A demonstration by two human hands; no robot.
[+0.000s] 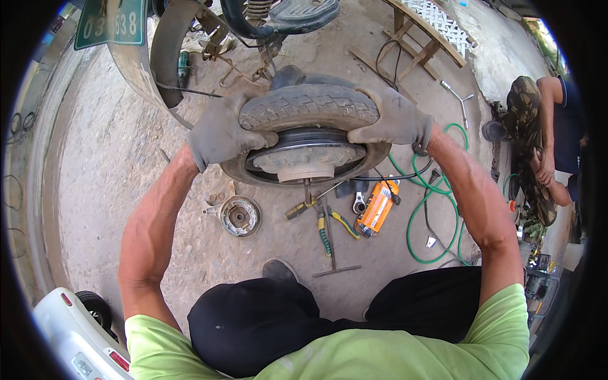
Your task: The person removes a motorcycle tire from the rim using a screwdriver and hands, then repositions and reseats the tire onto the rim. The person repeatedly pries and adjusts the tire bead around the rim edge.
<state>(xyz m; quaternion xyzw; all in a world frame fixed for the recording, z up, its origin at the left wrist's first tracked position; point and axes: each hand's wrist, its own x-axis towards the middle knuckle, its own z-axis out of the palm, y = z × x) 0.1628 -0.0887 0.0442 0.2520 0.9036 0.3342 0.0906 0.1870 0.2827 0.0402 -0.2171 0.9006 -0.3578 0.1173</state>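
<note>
A worn black scooter tyre is held in front of me, with a dark rim and grey hub showing below its tread. The hub's axle points down toward me. My left hand, in a grey glove, is closed round the left side of the tyre, thumb on the near side. On the opposite side, my gloved right hand grips it the same way. The tyre's upper part looks pulled over the rim edge; I cannot tell whether it is free of it. A round metal brake plate lies below my left hand.
Pliers, a T-handled tool, a ratchet wrench and an orange box lie below the wheel. A green hose coils at right, near a seated person. A scooter and wooden frame stand beyond.
</note>
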